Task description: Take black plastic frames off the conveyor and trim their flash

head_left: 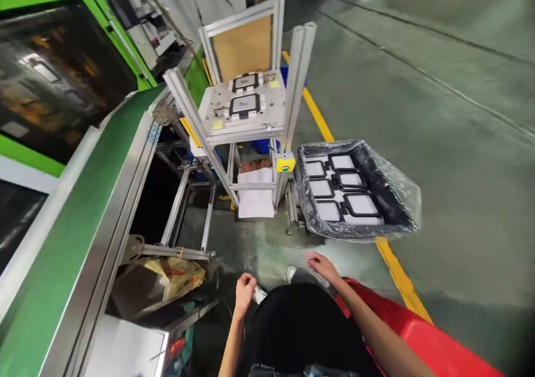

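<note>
Your left hand [244, 290] hangs low beside your dark trousers, fingers curled in a loose fist; whether that grip holds anything you cannot tell from this angle. Your right hand [321, 266] reaches forward with the fingers spread and the grip open, holding nothing, just above the red bin [422, 332] at your right side. Nearest ahead of that hand is the plastic-lined tray [393, 190], which sits low over the yellow floor line [397, 274] and carries black-framed panels [361, 204] in two rows. To its left stands the aluminium jig stand [246, 109], whose worktop holds two more of the framed parts [243, 104], with a yellow button box [285, 163] on its post. To handle this reach well, I judge you should square up to the tray before bending, since it sits well below the stand's top, and take a panel by its black frame rather than its pale face. Mind the loose film around the rim, which could snag your fingers, and keep your feet off the line's edge near the green conveyor [62, 237].
</note>
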Available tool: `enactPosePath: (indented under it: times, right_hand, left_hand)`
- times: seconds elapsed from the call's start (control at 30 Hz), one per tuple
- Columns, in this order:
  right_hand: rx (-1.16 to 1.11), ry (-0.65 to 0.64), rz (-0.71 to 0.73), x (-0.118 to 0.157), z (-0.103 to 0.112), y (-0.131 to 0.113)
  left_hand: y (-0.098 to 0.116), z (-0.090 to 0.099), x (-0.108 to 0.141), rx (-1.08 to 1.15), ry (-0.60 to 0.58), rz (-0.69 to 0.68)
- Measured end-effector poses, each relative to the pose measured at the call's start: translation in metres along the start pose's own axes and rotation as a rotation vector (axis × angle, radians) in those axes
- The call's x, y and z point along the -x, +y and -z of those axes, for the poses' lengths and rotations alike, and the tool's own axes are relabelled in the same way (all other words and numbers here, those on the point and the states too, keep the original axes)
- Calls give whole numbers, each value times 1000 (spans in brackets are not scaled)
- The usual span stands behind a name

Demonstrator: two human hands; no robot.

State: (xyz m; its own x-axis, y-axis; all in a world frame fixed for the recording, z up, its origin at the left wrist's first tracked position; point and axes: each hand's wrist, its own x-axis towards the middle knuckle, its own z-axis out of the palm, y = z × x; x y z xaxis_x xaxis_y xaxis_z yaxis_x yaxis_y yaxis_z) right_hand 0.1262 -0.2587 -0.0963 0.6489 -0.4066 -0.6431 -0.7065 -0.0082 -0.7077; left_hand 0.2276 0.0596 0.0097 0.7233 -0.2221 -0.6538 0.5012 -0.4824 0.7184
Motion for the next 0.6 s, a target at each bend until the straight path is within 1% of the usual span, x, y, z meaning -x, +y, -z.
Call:
enactPosePath:
  times: [0.07, 0.13, 0.17, 0.23, 0.3, 0.4, 0.47, 0.5, 0.57, 0.6]
  right_hand:
    - [-80, 62, 57, -10, 21, -1]
    - [-145, 118, 108, -18, 48, -3]
    - [-172, 143, 131, -23, 64, -4]
    - [-213, 185, 180, -36, 105, -6]
    - [-231, 221, 239, -55, 152, -9]
    - [-202, 290, 303, -96, 230, -15]
    - [-142, 332, 304, -132, 278, -18]
    - [-101, 343, 294, -153, 298, -18]
    - [-4, 340, 267, -197, 328, -19]
    - [53, 332, 254, -219, 338, -20]
  left_hand:
    - [29, -22, -18, -17, -73, -93]
    - [62, -52, -37, -30, -163, -178]
    - [80, -71, -46, -37, -215, -216]
    - [113, -116, -64, -54, -318, -272]
    - [143, -169, -81, -85, -398, -292]
    - [175, -259, -111, -169, -448, -256]
    - [188, -322, -133, -256, -454, -210]
    - [191, -352, -145, -309, -450, -185]
    - [193, -406, -169, -425, -426, -135]
    - [192, -430, -180, -483, -405, -109]
